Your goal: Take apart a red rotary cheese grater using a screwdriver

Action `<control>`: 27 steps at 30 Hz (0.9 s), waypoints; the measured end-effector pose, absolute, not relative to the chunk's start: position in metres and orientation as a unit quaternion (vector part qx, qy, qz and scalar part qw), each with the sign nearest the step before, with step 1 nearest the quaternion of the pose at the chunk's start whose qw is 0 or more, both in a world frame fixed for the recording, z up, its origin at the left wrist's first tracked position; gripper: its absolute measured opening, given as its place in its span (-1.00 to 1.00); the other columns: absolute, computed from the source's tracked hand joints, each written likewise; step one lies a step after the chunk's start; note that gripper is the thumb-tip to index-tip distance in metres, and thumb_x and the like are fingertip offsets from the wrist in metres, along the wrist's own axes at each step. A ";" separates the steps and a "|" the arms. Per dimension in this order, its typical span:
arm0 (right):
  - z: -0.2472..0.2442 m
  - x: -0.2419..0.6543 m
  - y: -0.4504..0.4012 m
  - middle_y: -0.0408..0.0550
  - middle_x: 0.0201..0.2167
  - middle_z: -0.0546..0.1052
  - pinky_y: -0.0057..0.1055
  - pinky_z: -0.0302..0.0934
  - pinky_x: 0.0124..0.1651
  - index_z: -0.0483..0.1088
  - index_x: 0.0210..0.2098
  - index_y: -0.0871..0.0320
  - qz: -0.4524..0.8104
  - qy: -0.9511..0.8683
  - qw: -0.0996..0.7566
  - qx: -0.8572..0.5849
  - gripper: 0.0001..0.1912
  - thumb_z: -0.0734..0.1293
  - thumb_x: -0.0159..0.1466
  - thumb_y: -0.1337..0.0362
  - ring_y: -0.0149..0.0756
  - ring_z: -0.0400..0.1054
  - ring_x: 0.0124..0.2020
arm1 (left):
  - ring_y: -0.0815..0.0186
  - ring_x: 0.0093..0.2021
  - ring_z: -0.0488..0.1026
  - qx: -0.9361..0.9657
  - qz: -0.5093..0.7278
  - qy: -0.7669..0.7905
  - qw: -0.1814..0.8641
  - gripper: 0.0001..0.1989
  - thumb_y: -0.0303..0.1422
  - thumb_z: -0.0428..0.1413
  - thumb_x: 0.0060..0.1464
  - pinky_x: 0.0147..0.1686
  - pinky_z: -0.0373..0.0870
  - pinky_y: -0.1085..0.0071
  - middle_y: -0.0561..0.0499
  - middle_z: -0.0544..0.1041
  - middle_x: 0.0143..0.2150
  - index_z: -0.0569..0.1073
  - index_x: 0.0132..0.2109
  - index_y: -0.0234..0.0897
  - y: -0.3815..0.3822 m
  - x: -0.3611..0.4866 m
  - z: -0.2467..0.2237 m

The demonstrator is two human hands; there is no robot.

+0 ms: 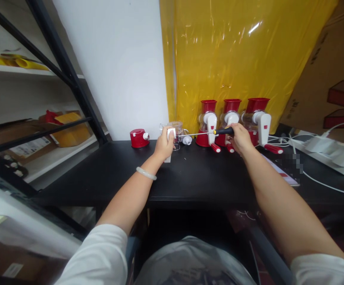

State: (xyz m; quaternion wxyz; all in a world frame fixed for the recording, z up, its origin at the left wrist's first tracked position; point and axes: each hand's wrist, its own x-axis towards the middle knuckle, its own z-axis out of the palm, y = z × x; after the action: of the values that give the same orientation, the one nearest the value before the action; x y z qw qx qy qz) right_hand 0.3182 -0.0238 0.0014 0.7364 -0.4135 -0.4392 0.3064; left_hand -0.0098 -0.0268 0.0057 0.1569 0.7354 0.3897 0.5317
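Note:
My right hand (241,137) is closed on the black and yellow handle of a screwdriver (224,131). Its long shaft points left, the tip reaching a small white part (171,133) that my left hand (164,145) grips between its fingers. Behind my left hand stands a clear plastic housing (176,126), with a white fitting (186,139) to its right. A red round base (139,138) with a white knob sits left of my left hand. Whether the screwdriver tip sits inside the white part is too small to tell.
Three red and white rotary graters (208,128) with crank handles stand at the back right of the black table (201,178). White cables and a power strip (335,156) lie at the right, near a flat tablet-like item (281,172). Shelves with boxes (26,146) stand left.

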 end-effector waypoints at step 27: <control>-0.004 0.320 -0.027 -0.29 -0.74 0.22 -0.42 -0.09 -0.72 0.43 -0.40 0.03 0.287 -0.466 0.711 -0.441 -0.50 0.51 0.16 -0.26 -0.42 0.03 -0.75 | 0.33 -0.55 0.46 0.713 0.526 0.430 0.173 -0.69 -0.11 -0.06 0.50 -0.38 0.41 0.39 0.12 0.48 -0.45 0.42 0.11 -0.18 -0.020 -0.009 0.002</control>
State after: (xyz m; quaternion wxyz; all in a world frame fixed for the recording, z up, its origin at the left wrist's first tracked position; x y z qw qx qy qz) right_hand 0.3201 -0.0269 -0.0043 0.7113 -0.4407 -0.4661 0.2874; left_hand -0.0095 -0.0197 0.0017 0.1733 0.7131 0.4299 0.5259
